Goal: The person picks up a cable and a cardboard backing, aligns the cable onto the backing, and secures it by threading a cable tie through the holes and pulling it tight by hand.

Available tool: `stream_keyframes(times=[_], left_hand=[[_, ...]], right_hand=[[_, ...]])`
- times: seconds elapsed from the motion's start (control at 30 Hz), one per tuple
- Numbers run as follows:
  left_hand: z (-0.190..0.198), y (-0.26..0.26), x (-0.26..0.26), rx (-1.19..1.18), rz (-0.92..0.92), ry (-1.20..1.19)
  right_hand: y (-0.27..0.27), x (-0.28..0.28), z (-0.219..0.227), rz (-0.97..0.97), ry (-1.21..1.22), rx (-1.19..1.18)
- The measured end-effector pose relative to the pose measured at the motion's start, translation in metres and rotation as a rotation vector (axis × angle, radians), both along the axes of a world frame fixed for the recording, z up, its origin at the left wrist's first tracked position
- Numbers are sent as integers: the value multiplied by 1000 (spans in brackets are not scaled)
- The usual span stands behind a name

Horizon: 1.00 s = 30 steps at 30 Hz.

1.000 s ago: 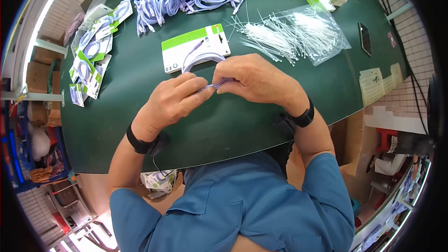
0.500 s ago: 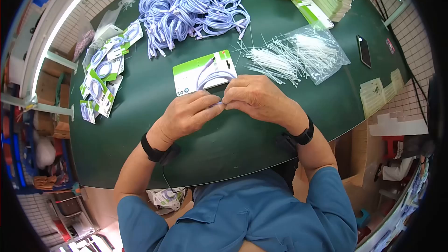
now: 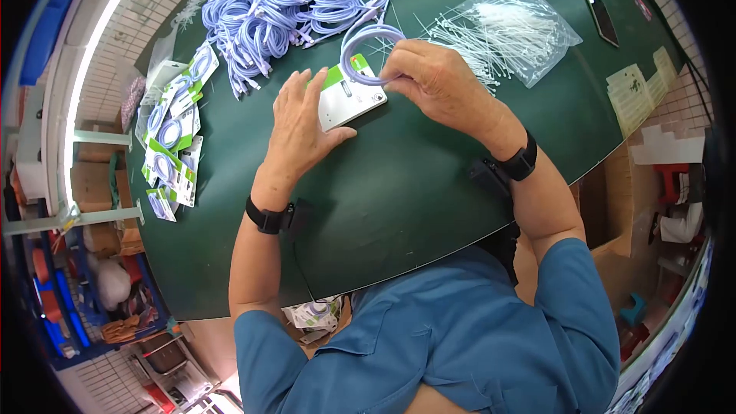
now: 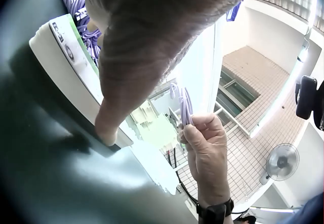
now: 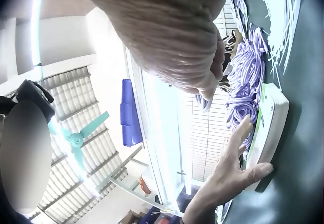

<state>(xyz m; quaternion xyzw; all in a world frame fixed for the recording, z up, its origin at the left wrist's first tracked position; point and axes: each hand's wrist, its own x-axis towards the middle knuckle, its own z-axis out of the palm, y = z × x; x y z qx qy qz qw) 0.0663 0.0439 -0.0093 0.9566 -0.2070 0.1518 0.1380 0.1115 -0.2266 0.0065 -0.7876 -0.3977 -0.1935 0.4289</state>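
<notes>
The left hand (image 3: 300,126) rests flat with straight fingers on a white card (image 3: 346,94) on the table (image 3: 399,184). The right hand (image 3: 437,84) pinches a coiled purple cable (image 3: 366,37) above it.

Green table (image 3: 429,176), tiled floor (image 3: 115,54)
</notes>
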Motion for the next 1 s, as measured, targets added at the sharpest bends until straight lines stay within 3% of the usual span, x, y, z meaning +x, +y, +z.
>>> stream_keyframes(times=[0.07, 0.17, 0.3, 0.47, 0.57, 0.67, 0.8, 1.0], left_hand=[[-4, 4, 7, 75, 25, 52], [-2, 16, 15, -18, -3, 269], [5, 18, 12, 16, 33, 328], [5, 33, 20, -53, -91, 218], [28, 25, 5, 12, -73, -161], [61, 4, -34, 88, -46, -344], [50, -20, -87, 49, -75, -183], [20, -32, -95, -30, -8, -98]], right_hand=[[-2, 2, 0, -9, 5, 7], [-3, 3, -3, -19, 13, 8], [-5, 6, -3, 0, -39, 18], [-4, 4, 1, 13, 37, 72], [-4, -3, 7, 36, 183, 135], [-2, -11, 20, 77, 293, 324], [11, -33, 25, 172, 314, 217], [45, -55, -4, 213, 154, 73]])
